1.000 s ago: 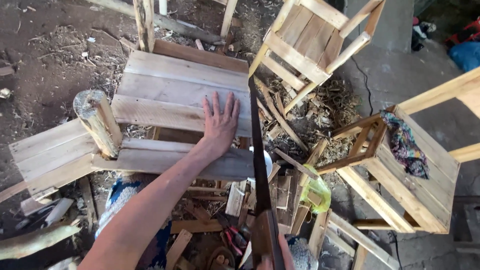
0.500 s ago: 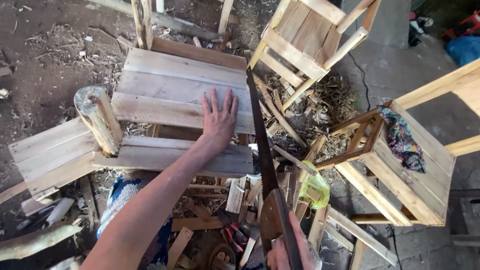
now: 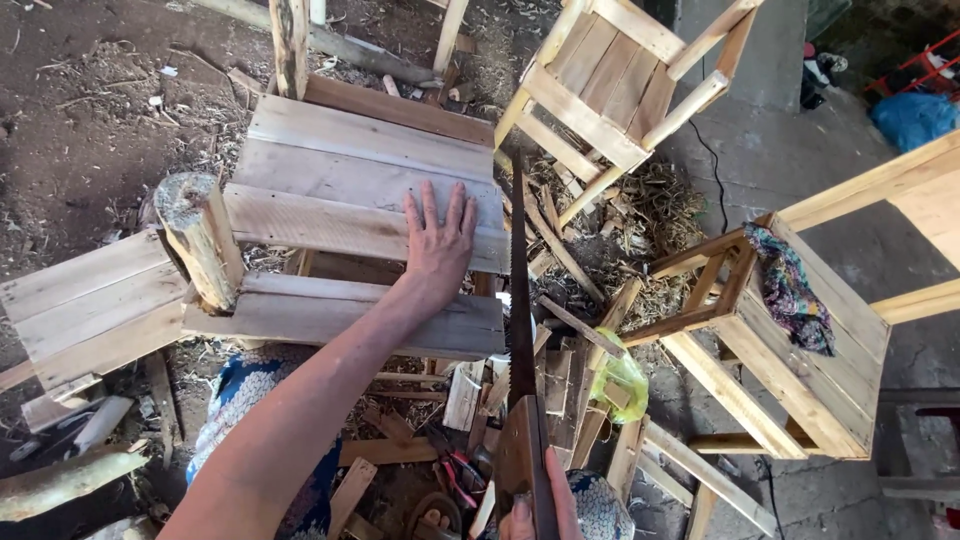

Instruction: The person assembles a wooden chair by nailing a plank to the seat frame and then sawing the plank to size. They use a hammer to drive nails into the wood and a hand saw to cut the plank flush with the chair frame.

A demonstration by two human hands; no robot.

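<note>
Open room is seen over the plank top (image 3: 340, 170); the right side is blocked by wood scraps (image 3: 560, 380).

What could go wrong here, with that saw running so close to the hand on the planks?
The left hand lies flat on the plank, fingers close beside the hand saw; if the blade jumps, it might cut them. The planks overhang their edge at the cut, so the end could split or drop. Wood scraps crowd the ground below, so footing looks poor. The right hand grips the handle at the frame's edge.
</note>
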